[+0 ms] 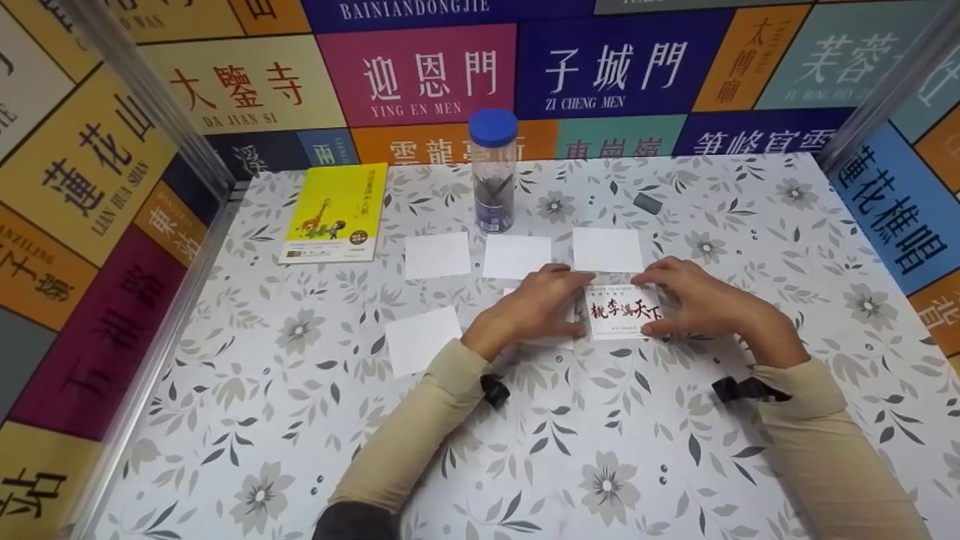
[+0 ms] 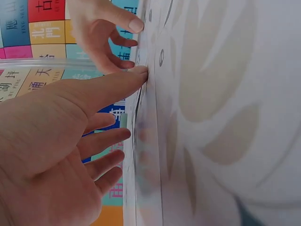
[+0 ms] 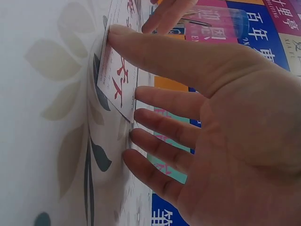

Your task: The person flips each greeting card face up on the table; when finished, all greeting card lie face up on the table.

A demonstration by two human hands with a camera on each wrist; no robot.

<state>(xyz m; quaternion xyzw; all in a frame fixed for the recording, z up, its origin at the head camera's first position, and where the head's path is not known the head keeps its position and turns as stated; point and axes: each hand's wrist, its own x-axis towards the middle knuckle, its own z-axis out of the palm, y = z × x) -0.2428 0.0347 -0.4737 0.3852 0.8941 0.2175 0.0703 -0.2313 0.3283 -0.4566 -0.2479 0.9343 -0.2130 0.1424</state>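
White printed card [image 1: 624,311] with red and black Chinese characters lies flat on the floral-patterned tabletop [image 1: 600,450], and you have it framed between both hands. Your left hand [image 1: 534,306] rests at its left edge with fingers straight and slightly spread, the thumb tip touching the card's border. Your right hand [image 1: 694,298] sits at the right edge, fingers also straight and fanned, thumb tip pressing the card's corner; neither hand curls round it.

Four blank white paper squares lie around: three in a row just beyond your hands [image 1: 438,255] [image 1: 517,256] [image 1: 607,250], and one [image 1: 422,339] nearer you on the left. Another white sheet peeks from under your left hand, mostly hidden.

Behind the row stands one clear cylindrical jar with a blue lid [image 1: 493,171]. One yellow book [image 1: 335,213] lies at the far left, and one small dark block [image 1: 648,202] sits at the far right, well apart from the card.
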